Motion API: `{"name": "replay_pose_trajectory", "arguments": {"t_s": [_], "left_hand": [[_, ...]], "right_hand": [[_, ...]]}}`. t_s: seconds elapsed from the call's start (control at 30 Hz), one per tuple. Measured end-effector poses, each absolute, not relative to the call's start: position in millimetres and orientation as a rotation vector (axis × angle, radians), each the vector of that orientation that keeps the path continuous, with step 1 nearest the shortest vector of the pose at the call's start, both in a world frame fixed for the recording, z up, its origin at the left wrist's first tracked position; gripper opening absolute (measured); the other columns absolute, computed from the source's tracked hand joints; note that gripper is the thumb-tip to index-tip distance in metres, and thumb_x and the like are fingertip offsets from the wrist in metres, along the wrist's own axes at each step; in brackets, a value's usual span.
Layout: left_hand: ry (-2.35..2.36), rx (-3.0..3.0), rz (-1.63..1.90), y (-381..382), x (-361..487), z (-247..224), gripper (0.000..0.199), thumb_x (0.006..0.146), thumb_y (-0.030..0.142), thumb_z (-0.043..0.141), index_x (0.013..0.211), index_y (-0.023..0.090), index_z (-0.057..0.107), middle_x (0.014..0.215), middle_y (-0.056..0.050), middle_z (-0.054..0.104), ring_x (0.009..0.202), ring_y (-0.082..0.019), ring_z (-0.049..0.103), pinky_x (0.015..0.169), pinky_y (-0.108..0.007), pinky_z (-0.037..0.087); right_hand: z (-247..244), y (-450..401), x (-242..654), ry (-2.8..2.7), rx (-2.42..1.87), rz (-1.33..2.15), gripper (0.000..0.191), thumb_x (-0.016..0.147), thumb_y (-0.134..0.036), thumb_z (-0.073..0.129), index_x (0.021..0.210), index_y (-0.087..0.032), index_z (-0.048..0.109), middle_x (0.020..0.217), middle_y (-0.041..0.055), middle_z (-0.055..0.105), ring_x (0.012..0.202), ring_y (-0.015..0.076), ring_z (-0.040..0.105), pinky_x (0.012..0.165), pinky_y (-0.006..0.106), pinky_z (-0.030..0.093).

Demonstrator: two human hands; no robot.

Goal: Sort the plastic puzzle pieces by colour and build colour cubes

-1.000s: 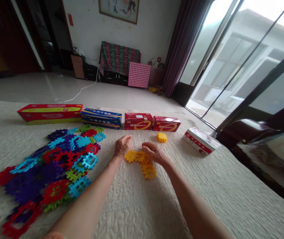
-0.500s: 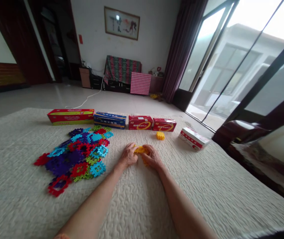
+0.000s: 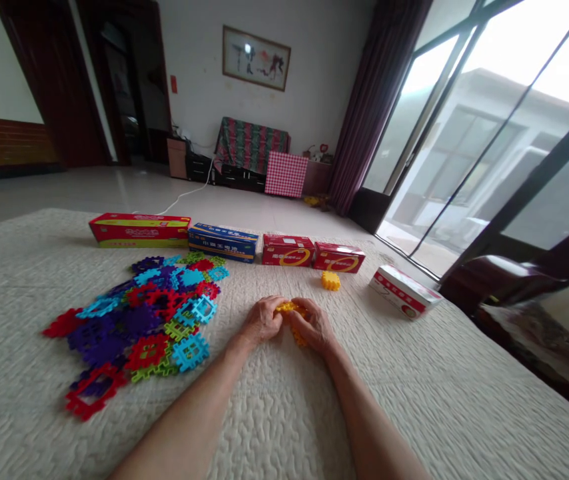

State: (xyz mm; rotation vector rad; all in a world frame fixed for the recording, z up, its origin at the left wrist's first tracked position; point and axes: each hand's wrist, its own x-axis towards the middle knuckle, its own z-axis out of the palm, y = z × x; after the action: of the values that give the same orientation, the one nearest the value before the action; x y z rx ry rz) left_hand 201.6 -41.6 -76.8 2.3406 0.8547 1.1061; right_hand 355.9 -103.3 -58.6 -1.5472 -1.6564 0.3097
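Note:
Yellow interlocking plastic building pieces [image 3: 286,307] are held between my two hands, low over the quilted cover. My left hand [image 3: 265,319] is closed on their left side, and my right hand [image 3: 313,325] grips them from the right. Part of the yellow plastic shows below the right fingers; most of it is hidden by both hands. A finished-looking yellow block [image 3: 330,281] sits on the cover beyond my right hand. To the left spreads a pile of flat notched building pieces [image 3: 137,320] in purple, red, light blue and green.
A row of boxes lies behind the pieces: a red and green box [image 3: 139,231], a blue box [image 3: 222,243] and two red boxes [image 3: 288,251]. A white and red box [image 3: 404,292] lies at the right. The textured quilted cover [image 3: 284,427] lies beneath everything.
The view has shifted and tilted slightly. Both hands stay together on the yellow pieces, with the fingers a little repositioned. The pile and boxes appear unmoved on the cover.

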Motion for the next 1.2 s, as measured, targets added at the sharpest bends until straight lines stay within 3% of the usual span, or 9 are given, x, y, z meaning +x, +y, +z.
{"name": "replay_pose_trajectory", "arguments": {"t_s": [0.17, 0.3, 0.43, 0.6, 0.83, 1.0, 1.2], "left_hand": [[1.024, 2.096, 1.155, -43.7, 201.1, -71.3, 0.037, 0.077, 0.011, 0.052, 0.111, 0.021, 0.064, 0.102, -0.004, 0.072, 0.093, -0.017, 0.067, 0.088, -0.029, 0.052], [1.073, 1.893, 1.225, -39.9, 198.7, -68.9, 0.043, 0.076, 0.015, 0.058, 0.120, 0.018, 0.059, 0.107, -0.006, 0.070, 0.092, -0.017, 0.067, 0.086, -0.028, 0.053], [1.007, 1.711, 1.229, -34.7, 196.4, -68.7, 0.049, 0.073, 0.020, 0.062, 0.122, 0.014, 0.056, 0.108, -0.008, 0.069, 0.091, -0.017, 0.067, 0.082, -0.028, 0.054], [0.931, 1.596, 1.198, -30.0, 196.2, -71.5, 0.049, 0.071, 0.029, 0.067, 0.117, 0.014, 0.059, 0.098, -0.006, 0.070, 0.085, -0.017, 0.067, 0.077, -0.028, 0.055], [0.891, 1.563, 1.151, -26.6, 194.9, -75.7, 0.054, 0.071, 0.036, 0.069, 0.119, 0.014, 0.057, 0.100, -0.006, 0.070, 0.086, -0.018, 0.067, 0.076, -0.026, 0.055], [0.929, 1.692, 1.156, -33.0, 195.4, -70.6, 0.049, 0.078, 0.044, 0.060, 0.117, 0.014, 0.060, 0.099, -0.007, 0.071, 0.090, -0.020, 0.067, 0.080, -0.030, 0.054], [1.056, 2.032, 1.328, -32.4, 200.7, -73.4, 0.028, 0.081, 0.036, 0.051, 0.092, 0.017, 0.070, 0.107, -0.009, 0.069, 0.107, -0.022, 0.062, 0.098, -0.037, 0.047]], "right_hand": [[-57.5, -106.3, 353.7, -1.623, -1.525, 0.311, 0.034, 0.078, -0.037, 0.059, 0.108, -0.019, 0.060, 0.097, 0.0065, 0.068, 0.084, 0.0199, 0.062, 0.077, 0.034, 0.051], [-56.8, -107.4, 352.8, -1.643, -1.457, 0.390, 0.041, 0.077, -0.035, 0.062, 0.114, -0.020, 0.056, 0.101, 0.0065, 0.067, 0.087, 0.0201, 0.063, 0.078, 0.032, 0.051], [-57.7, -106.4, 354.3, -1.636, -1.454, 0.447, 0.035, 0.083, -0.036, 0.055, 0.114, -0.019, 0.056, 0.103, 0.0074, 0.064, 0.089, 0.0194, 0.063, 0.079, 0.033, 0.051], [-57.6, -105.9, 350.4, -1.696, -1.416, 0.226, 0.041, 0.078, -0.030, 0.062, 0.118, -0.021, 0.053, 0.121, 0.0096, 0.055, 0.107, 0.0235, 0.056, 0.091, 0.039, 0.047], [-56.4, -103.2, 338.4, -1.716, -1.498, 0.054, 0.046, 0.078, -0.027, 0.063, 0.122, -0.018, 0.052, 0.120, 0.0128, 0.055, 0.111, 0.0272, 0.053, 0.097, 0.043, 0.044], [-60.1, -99.8, 343.0, -1.668, -1.434, 0.074, 0.043, 0.078, -0.026, 0.061, 0.120, -0.019, 0.053, 0.117, 0.0108, 0.057, 0.108, 0.0248, 0.056, 0.094, 0.041, 0.046], [-66.2, -97.5, 384.0, -1.451, -1.508, -0.041, 0.041, 0.076, -0.022, 0.056, 0.118, -0.019, 0.054, 0.115, 0.0103, 0.058, 0.107, 0.0237, 0.056, 0.094, 0.040, 0.045]]}}
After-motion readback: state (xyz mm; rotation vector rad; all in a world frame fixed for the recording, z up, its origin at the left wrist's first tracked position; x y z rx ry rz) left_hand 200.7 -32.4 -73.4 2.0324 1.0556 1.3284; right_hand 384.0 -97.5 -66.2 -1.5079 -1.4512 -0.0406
